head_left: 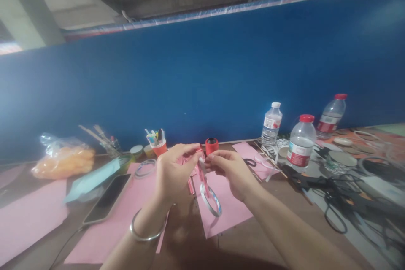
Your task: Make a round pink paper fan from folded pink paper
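Both hands meet over the middle of the worktop, pinching a pink paper piece with a tape roll dangling under it.

The worktop (272,228) runs left to right against a blue partition (221,63), strewn with pink sheets (228,211), three water bottles (299,141) to the far right and a black tangle of cables (344,194) on the near right. A phone (107,198) lies to the left, and a red spool (211,145) stands just beyond the hands. The left hand (172,171), a bangle on its wrist, is closed narrowly around the folded pink paper piece (190,161); the right hand (229,168) pinches the same piece from the right, fingertips nearly touching the left's. From between them a strip hangs down and toward the viewer, its long axis roughly vertical, ending in the tape roll (211,202) just above a pink sheet. Both hands are equally close to it.
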### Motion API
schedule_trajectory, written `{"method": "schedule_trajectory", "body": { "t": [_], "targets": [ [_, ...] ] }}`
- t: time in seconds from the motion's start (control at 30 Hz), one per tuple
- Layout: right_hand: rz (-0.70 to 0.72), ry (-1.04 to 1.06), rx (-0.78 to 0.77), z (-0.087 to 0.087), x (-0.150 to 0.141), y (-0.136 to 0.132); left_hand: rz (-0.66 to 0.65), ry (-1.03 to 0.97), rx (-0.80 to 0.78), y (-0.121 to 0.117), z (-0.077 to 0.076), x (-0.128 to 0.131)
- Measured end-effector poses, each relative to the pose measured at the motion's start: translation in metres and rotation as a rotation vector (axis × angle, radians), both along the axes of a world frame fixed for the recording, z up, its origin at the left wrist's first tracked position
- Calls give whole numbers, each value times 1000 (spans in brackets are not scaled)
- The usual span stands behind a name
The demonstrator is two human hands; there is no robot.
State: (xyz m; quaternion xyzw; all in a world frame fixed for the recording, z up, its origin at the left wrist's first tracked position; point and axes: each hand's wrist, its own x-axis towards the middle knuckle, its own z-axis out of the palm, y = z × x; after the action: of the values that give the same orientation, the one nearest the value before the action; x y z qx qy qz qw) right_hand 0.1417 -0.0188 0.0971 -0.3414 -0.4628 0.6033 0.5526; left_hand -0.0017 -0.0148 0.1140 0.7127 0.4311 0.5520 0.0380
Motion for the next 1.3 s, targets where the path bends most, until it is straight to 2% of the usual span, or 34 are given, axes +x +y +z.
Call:
{"method": "schedule_trajectory", "body": {
  "t": [0.2,0.33,0.4,0.5,0.57,0.63,0.7,0.8,0.87,1.0,1.17,1.3],
  "targets": [
    [92,227,-159,-4,1,4,162,-102,119,4,-2,-1],
    [113,403,-274,-4,1,5,166,-125,228,6,0,-4],
    [79,453,-299,-8,-3,7,166,-137,263,6,0,-6],
    [-67,419,-224,-22,-10,14,170,-168,277,7,2,-8],
    [-122,258,-19,-36,-14,21,170,-190,267,7,4,-10],
    [-16,55,181,-49,-17,27,164,-203,245,7,5,-12],
    [183,-46,267,-60,-18,31,158,-209,222,7,6,-13],
    [411,-52,272,-70,-18,33,169,-208,186,9,7,-16],
    [446,-20,254,-73,-18,34,193,-210,164,12,7,-19],
    [374,-24,222,-75,-18,37,223,-228,157,20,7,-26],
    [118,-205,202,-74,-19,39,167,-184,135,30,2,-31],
    [129,-184,119,-70,-19,35,156,-174,157,33,-2,-31]
  ]
}}
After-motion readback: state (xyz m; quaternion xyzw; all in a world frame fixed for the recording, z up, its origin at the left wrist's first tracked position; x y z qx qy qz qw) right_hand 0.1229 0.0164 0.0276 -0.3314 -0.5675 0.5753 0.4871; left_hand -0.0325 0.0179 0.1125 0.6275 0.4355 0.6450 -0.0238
